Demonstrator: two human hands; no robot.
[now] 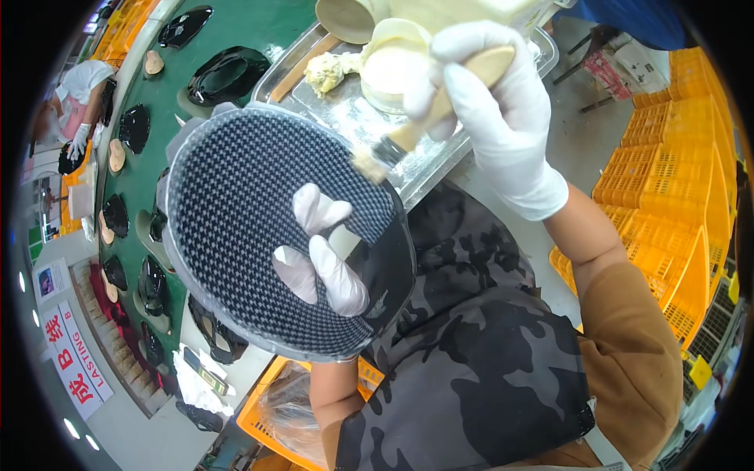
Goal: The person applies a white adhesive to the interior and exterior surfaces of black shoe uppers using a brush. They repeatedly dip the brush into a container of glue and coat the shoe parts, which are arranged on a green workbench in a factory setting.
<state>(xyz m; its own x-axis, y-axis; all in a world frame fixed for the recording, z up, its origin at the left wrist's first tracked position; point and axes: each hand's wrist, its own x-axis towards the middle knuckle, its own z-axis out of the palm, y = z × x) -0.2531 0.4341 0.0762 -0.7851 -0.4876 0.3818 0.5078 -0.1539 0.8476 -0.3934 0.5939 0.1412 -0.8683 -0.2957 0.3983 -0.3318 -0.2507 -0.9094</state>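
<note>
A black shoe upper with a black-and-white checked woven lining [243, 196] is held up in front of me, its inside facing me. My left hand [339, 275], in a white glove, grips it from beneath, with several fingers showing through its opening. My right hand [506, 118], also gloved in white, is closed round the wooden handle of a flat brush [402, 140]. The brush's pale, coated bristles are at the upper's right edge; whether they touch it I cannot tell. Behind the brush stands a tub of white paste [393, 72] on a metal tray [452, 153].
A yellowish lump [331, 73] lies beside the tub. Several black shoe uppers [228, 74] and tan insoles [117, 155] are spread over a green table [251, 23] on the left. Stacked yellow crates [660, 180] stand at right. Another person [82, 90] works at far left.
</note>
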